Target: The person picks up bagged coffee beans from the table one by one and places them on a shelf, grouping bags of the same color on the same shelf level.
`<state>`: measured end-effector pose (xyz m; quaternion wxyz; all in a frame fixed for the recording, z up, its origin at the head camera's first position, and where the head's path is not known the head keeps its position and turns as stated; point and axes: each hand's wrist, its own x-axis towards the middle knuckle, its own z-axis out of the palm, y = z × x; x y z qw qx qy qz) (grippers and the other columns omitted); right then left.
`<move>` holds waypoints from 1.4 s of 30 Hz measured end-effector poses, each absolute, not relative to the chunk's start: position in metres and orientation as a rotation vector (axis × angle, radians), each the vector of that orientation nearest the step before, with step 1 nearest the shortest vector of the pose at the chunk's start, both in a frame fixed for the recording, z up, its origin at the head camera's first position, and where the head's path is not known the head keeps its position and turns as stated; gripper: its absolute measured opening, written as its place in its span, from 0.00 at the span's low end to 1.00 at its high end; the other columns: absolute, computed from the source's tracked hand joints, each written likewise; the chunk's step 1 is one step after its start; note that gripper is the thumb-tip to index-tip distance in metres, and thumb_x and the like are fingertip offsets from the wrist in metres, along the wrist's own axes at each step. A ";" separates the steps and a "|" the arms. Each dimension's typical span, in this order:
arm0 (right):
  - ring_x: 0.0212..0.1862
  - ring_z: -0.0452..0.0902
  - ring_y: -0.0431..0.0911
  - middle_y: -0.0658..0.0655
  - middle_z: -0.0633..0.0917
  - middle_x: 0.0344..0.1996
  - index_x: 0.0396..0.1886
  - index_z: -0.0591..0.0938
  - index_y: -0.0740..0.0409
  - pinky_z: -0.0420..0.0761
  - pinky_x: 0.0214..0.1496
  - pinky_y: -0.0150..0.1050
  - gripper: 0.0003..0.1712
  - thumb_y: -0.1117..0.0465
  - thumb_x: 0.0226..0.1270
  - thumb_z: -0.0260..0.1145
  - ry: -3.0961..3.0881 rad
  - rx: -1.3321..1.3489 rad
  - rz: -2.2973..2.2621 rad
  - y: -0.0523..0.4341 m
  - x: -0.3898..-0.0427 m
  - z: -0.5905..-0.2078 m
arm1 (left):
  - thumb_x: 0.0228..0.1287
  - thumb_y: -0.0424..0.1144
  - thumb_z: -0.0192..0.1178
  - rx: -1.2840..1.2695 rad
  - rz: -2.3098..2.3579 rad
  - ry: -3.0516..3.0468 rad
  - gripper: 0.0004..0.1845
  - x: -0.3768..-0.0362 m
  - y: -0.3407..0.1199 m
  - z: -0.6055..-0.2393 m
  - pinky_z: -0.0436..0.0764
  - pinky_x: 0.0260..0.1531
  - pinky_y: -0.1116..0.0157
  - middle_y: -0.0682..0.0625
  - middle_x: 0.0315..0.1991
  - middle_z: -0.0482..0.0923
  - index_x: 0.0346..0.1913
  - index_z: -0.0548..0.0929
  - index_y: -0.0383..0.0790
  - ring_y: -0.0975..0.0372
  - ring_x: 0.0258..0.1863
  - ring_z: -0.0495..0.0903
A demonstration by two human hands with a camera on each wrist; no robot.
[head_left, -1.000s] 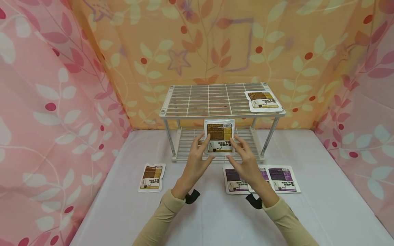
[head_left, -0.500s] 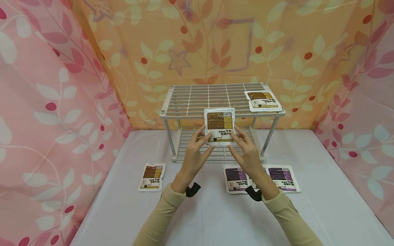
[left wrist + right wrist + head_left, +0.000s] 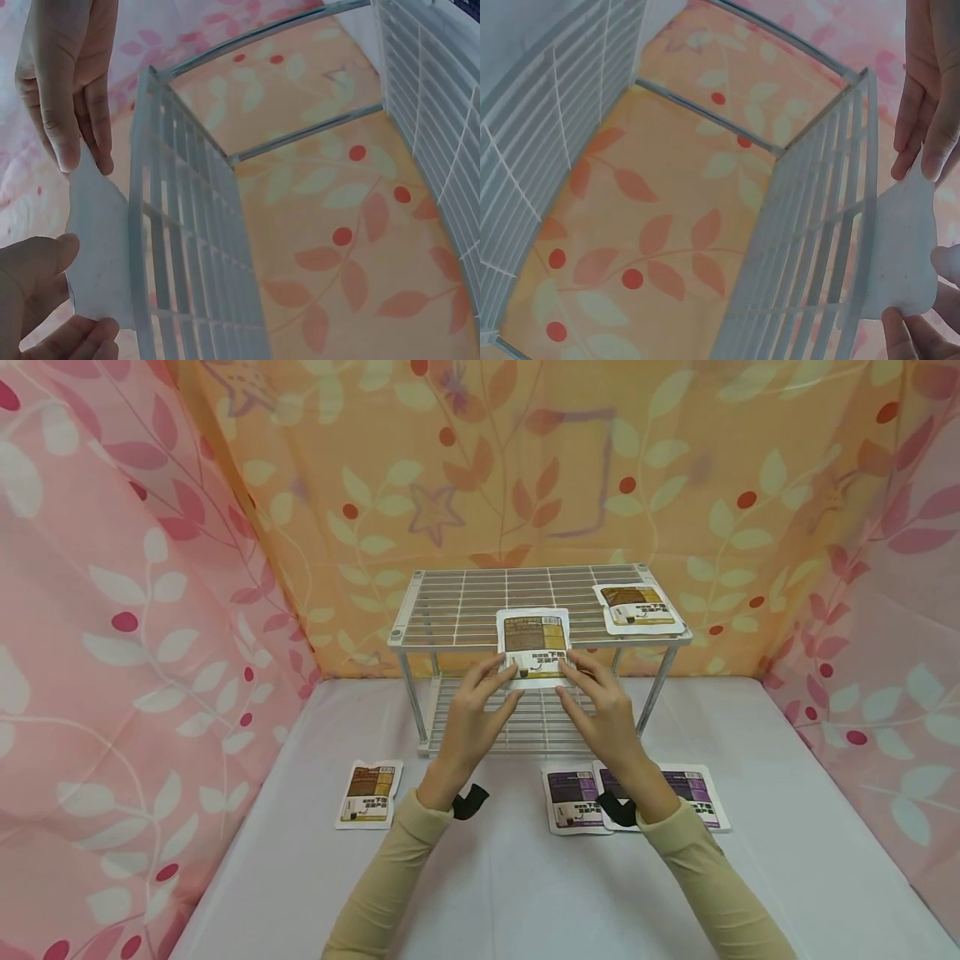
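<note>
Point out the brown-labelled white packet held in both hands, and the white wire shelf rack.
Brown-labelled white packet [image 3: 534, 646], head view, label middle.
White wire shelf rack [image 3: 457, 607], head view, top grid.

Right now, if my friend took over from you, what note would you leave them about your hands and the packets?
Left hand and right hand: both pinch the lower corners of one brown packet, held at the front edge of the wire rack, over its top shelf.
Done: another brown packet already lies on the top shelf, at its right end.
Left: the held packet is not set down yet. A third brown packet lies on the table to the left, and purple packets lie on the table to the right, partly under the right forearm. The lower shelf looks bare from here.
</note>
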<state>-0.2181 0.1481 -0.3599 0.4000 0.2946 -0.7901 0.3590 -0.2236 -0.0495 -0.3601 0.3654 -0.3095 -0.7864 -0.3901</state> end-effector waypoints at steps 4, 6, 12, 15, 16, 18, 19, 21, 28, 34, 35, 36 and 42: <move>0.56 0.73 0.57 0.65 0.76 0.55 0.53 0.78 0.68 0.78 0.50 0.48 0.21 0.70 0.58 0.66 -2.005 0.751 0.905 0.149 -0.224 -0.355 | 0.60 0.39 0.62 -0.753 -0.931 -2.073 0.18 -0.228 -0.048 -0.355 0.77 0.51 0.64 0.44 0.58 0.73 0.53 0.80 0.38 0.54 0.54 0.75; 0.56 0.72 0.57 0.66 0.75 0.56 0.53 0.77 0.69 0.78 0.50 0.50 0.21 0.70 0.58 0.65 -2.008 0.750 0.910 0.149 -0.226 -0.354 | 0.61 0.40 0.62 -0.739 -0.891 -2.090 0.18 -0.229 -0.047 -0.352 0.77 0.50 0.64 0.44 0.58 0.73 0.54 0.80 0.39 0.54 0.53 0.76; 0.57 0.69 0.59 0.66 0.75 0.55 0.54 0.77 0.68 0.74 0.54 0.53 0.19 0.70 0.63 0.61 -2.042 0.718 0.895 0.149 -0.232 -0.350 | 0.60 0.37 0.62 -0.743 -0.729 -2.081 0.17 -0.237 -0.045 -0.345 0.66 0.63 0.55 0.42 0.55 0.75 0.53 0.80 0.38 0.53 0.56 0.74; 0.56 0.69 0.59 0.66 0.76 0.55 0.54 0.77 0.69 0.74 0.54 0.53 0.18 0.69 0.64 0.60 -2.062 0.705 0.881 0.148 -0.235 -0.346 | 0.61 0.37 0.61 -0.733 -0.673 -2.092 0.17 -0.240 -0.044 -0.342 0.63 0.64 0.54 0.43 0.54 0.76 0.53 0.80 0.38 0.54 0.57 0.74; 0.56 0.69 0.59 0.66 0.76 0.55 0.54 0.77 0.69 0.73 0.55 0.53 0.18 0.69 0.64 0.59 -2.065 0.701 0.880 0.148 -0.236 -0.345 | 0.62 0.37 0.60 -0.732 -0.665 -2.094 0.16 -0.241 -0.043 -0.342 0.63 0.65 0.53 0.43 0.54 0.77 0.53 0.80 0.38 0.54 0.57 0.73; 0.56 0.69 0.59 0.66 0.76 0.54 0.53 0.77 0.69 0.72 0.56 0.53 0.18 0.69 0.64 0.59 -2.068 0.695 0.877 0.148 -0.239 -0.344 | 0.64 0.38 0.58 -0.729 -0.648 -2.109 0.16 -0.243 -0.043 -0.340 0.63 0.65 0.53 0.43 0.54 0.77 0.53 0.79 0.38 0.55 0.58 0.73; 0.56 0.69 0.59 0.66 0.76 0.54 0.53 0.77 0.69 0.71 0.56 0.53 0.18 0.69 0.64 0.59 -2.068 0.690 0.875 0.147 -0.240 -0.343 | 0.65 0.38 0.57 -0.726 -0.642 -2.117 0.16 -0.244 -0.043 -0.340 0.62 0.65 0.53 0.44 0.54 0.77 0.54 0.79 0.38 0.55 0.57 0.73; 0.55 0.69 0.59 0.66 0.77 0.54 0.53 0.78 0.69 0.70 0.56 0.53 0.17 0.69 0.64 0.60 -2.068 0.680 0.867 0.147 -0.242 -0.343 | 0.66 0.39 0.55 -0.717 -0.618 -2.141 0.16 -0.246 -0.043 -0.339 0.60 0.66 0.52 0.45 0.54 0.77 0.54 0.79 0.38 0.55 0.58 0.73; 0.55 0.69 0.58 0.64 0.78 0.53 0.52 0.79 0.66 0.67 0.55 0.53 0.17 0.66 0.64 0.60 -2.100 0.646 0.778 0.147 -0.248 -0.339 | 0.68 0.40 0.53 -0.695 -0.521 -2.196 0.17 -0.253 -0.043 -0.336 0.52 0.69 0.52 0.46 0.56 0.76 0.57 0.77 0.40 0.56 0.59 0.73; 0.55 0.70 0.56 0.61 0.78 0.54 0.53 0.79 0.63 0.65 0.52 0.53 0.17 0.61 0.67 0.59 -2.167 0.601 0.676 0.147 -0.250 -0.335 | 0.70 0.43 0.50 -0.696 -0.502 -2.255 0.18 -0.257 -0.045 -0.334 0.47 0.70 0.52 0.47 0.59 0.74 0.58 0.76 0.41 0.57 0.61 0.71; 0.55 0.70 0.56 0.60 0.78 0.54 0.53 0.79 0.63 0.65 0.53 0.53 0.18 0.60 0.67 0.59 -2.178 0.597 0.666 0.147 -0.250 -0.335 | 0.70 0.44 0.50 -0.696 -0.502 -2.267 0.19 -0.258 -0.045 -0.334 0.47 0.70 0.52 0.47 0.60 0.73 0.59 0.76 0.41 0.57 0.61 0.70; 0.55 0.70 0.56 0.60 0.78 0.55 0.54 0.79 0.63 0.64 0.54 0.53 0.18 0.60 0.67 0.59 -2.189 0.593 0.660 0.147 -0.251 -0.335 | 0.70 0.44 0.50 -0.695 -0.499 -2.279 0.19 -0.258 -0.045 -0.333 0.46 0.70 0.51 0.47 0.60 0.73 0.59 0.76 0.41 0.57 0.61 0.70; 0.56 0.70 0.55 0.60 0.77 0.58 0.56 0.77 0.63 0.62 0.58 0.54 0.20 0.59 0.67 0.58 -2.240 0.581 0.636 0.147 -0.253 -0.333 | 0.70 0.48 0.49 -0.692 -0.425 -2.333 0.22 -0.261 -0.046 -0.331 0.47 0.69 0.49 0.47 0.62 0.70 0.62 0.72 0.42 0.57 0.62 0.69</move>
